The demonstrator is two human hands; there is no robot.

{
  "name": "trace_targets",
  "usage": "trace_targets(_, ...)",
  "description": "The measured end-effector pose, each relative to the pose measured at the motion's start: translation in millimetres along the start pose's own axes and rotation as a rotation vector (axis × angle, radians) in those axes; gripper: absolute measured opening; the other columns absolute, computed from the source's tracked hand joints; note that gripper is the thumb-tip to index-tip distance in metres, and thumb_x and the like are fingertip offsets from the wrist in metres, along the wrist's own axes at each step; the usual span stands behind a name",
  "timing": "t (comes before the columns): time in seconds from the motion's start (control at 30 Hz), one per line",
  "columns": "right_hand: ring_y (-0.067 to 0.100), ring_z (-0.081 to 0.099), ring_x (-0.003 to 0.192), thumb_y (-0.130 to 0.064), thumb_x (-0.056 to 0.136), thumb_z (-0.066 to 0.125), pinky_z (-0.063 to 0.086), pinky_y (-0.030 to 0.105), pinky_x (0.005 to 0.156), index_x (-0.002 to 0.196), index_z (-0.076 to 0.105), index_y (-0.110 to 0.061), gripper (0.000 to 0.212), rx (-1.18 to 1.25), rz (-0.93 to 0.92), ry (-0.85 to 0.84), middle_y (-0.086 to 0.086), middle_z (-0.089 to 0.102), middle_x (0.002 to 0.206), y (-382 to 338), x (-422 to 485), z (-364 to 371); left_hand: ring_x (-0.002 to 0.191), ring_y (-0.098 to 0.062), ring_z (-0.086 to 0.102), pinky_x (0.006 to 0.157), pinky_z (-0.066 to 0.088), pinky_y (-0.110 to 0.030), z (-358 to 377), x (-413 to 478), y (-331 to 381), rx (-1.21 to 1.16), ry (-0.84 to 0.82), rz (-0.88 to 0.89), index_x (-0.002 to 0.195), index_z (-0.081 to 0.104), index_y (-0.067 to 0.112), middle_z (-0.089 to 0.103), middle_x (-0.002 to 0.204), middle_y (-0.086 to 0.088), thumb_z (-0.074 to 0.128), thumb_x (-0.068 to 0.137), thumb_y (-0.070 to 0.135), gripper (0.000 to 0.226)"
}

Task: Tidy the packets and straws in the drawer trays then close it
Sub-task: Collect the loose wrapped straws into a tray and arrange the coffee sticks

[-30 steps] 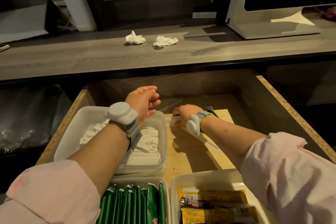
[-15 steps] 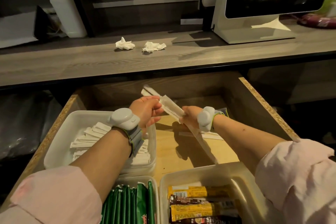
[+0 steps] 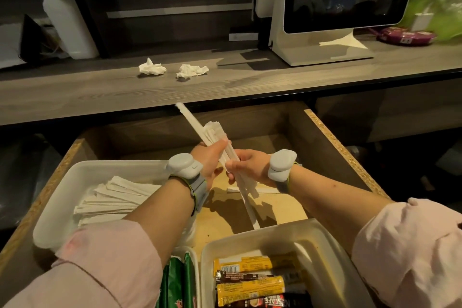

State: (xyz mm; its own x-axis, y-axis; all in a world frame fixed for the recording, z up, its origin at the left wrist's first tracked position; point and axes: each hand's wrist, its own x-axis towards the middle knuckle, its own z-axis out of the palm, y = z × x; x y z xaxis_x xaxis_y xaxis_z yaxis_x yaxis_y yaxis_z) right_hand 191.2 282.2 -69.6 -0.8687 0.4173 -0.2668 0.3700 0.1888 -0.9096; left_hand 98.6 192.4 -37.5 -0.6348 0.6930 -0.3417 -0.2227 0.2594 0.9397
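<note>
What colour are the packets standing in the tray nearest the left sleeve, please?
Green packets, with a little red print low down; the head view shows them.

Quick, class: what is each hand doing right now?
Left hand: closed on the paper-wrapped straws.
Right hand: closed on the same straws.

Readable print in the drawer

We could read only "NESCAFE" on a dark packet (image 3: pixel 272 304) in the front right tray (image 3: pixel 332 265); the barcode and small print on the yellow packets (image 3: pixel 250 287) and the green sachets (image 3: pixel 178 282) were too blurred for us.
</note>
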Motion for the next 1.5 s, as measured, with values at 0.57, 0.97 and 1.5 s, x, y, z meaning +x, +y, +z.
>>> trace_targets(0.57, 0.008, 0.052, 0.062, -0.025, 0.09, 0.061, 0.041, 0.011, 0.054, 0.094, 0.071, -0.004, 0.023, -0.431, 0.067, 0.011, 0.0, 0.061, 0.075, 24.3, 9.3, 6.9, 0.071, -0.011, 0.064, 0.073, 0.051, -0.032, -2.8, 5.8, 16.5, 0.009, 0.138, 0.326, 0.084, 0.056, 0.017, 0.061, 0.078, -0.003, 0.042, 0.099, 0.019, 0.02)
trace_targets(0.97, 0.025, 0.054, 0.113, -0.038, 0.078, 0.072, 0.046, 0.032, 0.092, 0.122, 0.063, -0.033, 0.045, -1.077, -0.257, -0.205, 0.005, 0.057, 0.124, 26.4, 13.1, 3.9, 0.051, -0.014, 0.043, 0.052, 0.041, -0.028, -11.9, 7.9, 12.6, 0.093, 0.094, 0.217, 0.09, 0.048, 0.016, 0.043, 0.058, -0.001, 0.047, 0.095, 0.039, 0.024)
trace_targets(1.5, 0.025, 0.065, 0.086, -0.029, 0.079, 0.068, 0.055, 0.038, 0.08, 0.11, 0.063, -0.014, 0.034, -1.014, 0.259, 0.043, 0.009, 0.069, 0.102, 44.4, 16.8, -43.9, 0.058, -0.014, 0.047, 0.058, 0.044, -0.028, -15.9, 14.5, -2.4, 0.009, 0.135, 0.1, 0.084, 0.051, 0.023, 0.046, 0.067, -0.002, 0.042, 0.098, 0.017, 0.017)
